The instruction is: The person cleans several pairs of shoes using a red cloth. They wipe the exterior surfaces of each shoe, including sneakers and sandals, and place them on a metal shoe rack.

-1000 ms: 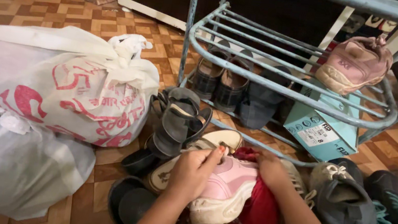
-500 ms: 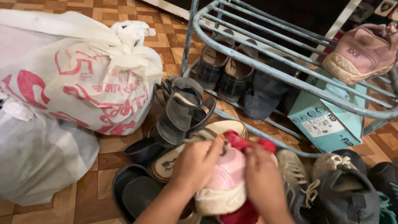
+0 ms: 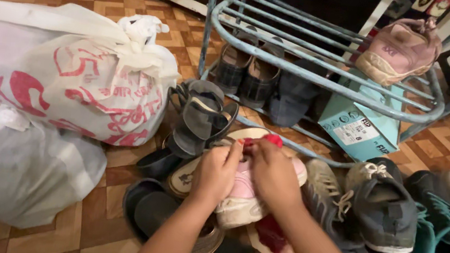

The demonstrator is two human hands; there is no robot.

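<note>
My left hand [image 3: 216, 171] grips a pink and white sneaker [image 3: 243, 198] by its upper, over a pile of footwear on the floor. My right hand [image 3: 272, 173] presses a red cloth [image 3: 269, 140] onto the top of that sneaker, beside my left fingers. More of the red cloth [image 3: 271, 233] hangs out below the shoe. The matching pink sneaker [image 3: 399, 52] rests on the upper shelf of a blue metal shoe rack [image 3: 322, 78].
Two tied white sacks [image 3: 65, 78] with red print lie at the left. Grey sandals [image 3: 198, 118], dark shoes under the rack, a teal shoe box [image 3: 361, 126], grey [image 3: 383, 212] and teal sneakers [image 3: 442, 245] crowd the brown patterned floor.
My right hand has moved left with the red cloth, from the sneaker's right side onto its top, close to my left hand. The view has shifted slightly.
</note>
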